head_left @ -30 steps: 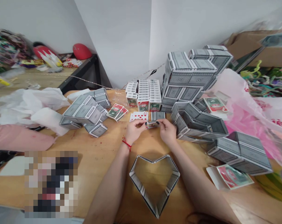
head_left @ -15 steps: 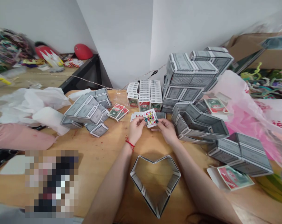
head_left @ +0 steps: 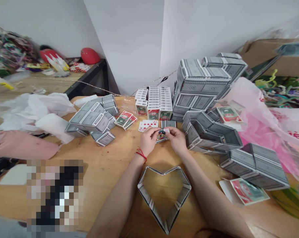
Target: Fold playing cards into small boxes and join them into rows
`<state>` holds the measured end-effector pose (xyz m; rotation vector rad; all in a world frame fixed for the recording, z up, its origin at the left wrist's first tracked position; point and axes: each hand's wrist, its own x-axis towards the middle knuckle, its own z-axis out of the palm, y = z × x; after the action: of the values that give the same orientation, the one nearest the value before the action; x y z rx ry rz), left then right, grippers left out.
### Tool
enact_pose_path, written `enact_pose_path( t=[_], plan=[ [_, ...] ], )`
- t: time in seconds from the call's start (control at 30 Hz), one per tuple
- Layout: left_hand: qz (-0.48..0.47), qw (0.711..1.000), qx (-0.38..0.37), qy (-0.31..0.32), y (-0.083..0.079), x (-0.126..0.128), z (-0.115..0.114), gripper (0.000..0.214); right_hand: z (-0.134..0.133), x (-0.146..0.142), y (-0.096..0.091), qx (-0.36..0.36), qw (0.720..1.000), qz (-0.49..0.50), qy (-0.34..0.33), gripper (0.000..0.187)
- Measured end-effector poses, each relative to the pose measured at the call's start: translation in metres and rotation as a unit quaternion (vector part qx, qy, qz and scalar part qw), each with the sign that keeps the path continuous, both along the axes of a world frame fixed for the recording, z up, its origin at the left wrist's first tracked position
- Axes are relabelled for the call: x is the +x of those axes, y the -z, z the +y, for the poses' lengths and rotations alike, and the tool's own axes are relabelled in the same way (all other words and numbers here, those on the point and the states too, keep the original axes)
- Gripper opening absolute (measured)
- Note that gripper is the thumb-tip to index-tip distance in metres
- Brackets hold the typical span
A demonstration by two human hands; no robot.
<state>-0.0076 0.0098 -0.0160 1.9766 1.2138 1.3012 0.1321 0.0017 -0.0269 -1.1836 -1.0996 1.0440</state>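
Observation:
My left hand, with a red string at the wrist, and my right hand meet over the wooden table. Both pinch one playing card between their fingertips, held low and folded or bent between them. Just beyond lie a face-up diamonds card and a small grey-backed pile of cards. A heart-shaped frame made of folded cards lies on the table between my forearms.
Boxed decks stand in rows at the back. Grey card-built shapes pile up at the right, and more card-built shapes lie at the left. White and pink plastic bags lie at the left, a pink bag at the right. A card box lies near the right edge.
Half a second ago the card was tilted up showing its face; now both hands have brought it down and pressed it together between the fingertips.

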Motion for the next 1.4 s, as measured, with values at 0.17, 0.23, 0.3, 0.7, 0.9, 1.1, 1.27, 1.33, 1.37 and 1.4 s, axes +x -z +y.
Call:
enact_pose_path(
  t=[0.17, 0.23, 0.3, 0.7, 0.9, 1.1, 1.27, 1.33, 1.37, 1.4],
  plan=[
    [-0.012, 0.998, -0.031, -0.049, 0.008, -0.002, 0.0, 0.013, 0.0, 0.001, 0.002, 0.031, 0.998, -0.039, 0.046, 0.017],
    [0.007, 0.998, -0.009, -0.062, 0.008, -0.003, 0.0, 0.011, -0.003, 0.0, -0.001, 0.061, 0.991, -0.104, 0.049, 0.019],
    [0.034, 0.997, 0.024, -0.061, 0.007, -0.003, -0.001, 0.011, -0.008, -0.001, -0.007, 0.094, 0.979, -0.176, 0.046, 0.021],
    [0.072, 0.991, 0.09, -0.07, 0.005, -0.003, 0.0, 0.013, -0.019, -0.003, -0.015, 0.152, 0.939, -0.306, 0.042, 0.018],
    [0.075, 0.991, 0.081, -0.079, 0.004, -0.003, 0.0, 0.012, -0.018, -0.002, -0.011, 0.128, 0.94, -0.312, 0.041, 0.018],
    [0.068, 0.991, 0.062, -0.096, 0.005, -0.004, 0.0, 0.011, -0.017, -0.002, -0.01, 0.098, 0.948, -0.302, 0.016, 0.023],
    [0.071, 0.992, 0.047, -0.09, 0.008, -0.005, 0.001, 0.011, -0.017, -0.001, -0.009, 0.09, 0.953, -0.288, 0.026, 0.025],
    [0.074, 0.993, 0.049, -0.074, 0.008, -0.005, 0.001, 0.011, -0.016, 0.002, -0.01, 0.091, 0.957, -0.274, 0.036, 0.022],
    [0.075, 0.994, 0.051, -0.066, 0.007, -0.005, 0.001, 0.012, -0.016, 0.003, -0.01, 0.09, 0.958, -0.267, 0.041, 0.021],
    [0.075, 0.994, 0.053, -0.06, 0.007, -0.004, 0.001, 0.012, -0.015, 0.004, -0.01, 0.089, 0.96, -0.262, 0.046, 0.02]
  ],
)
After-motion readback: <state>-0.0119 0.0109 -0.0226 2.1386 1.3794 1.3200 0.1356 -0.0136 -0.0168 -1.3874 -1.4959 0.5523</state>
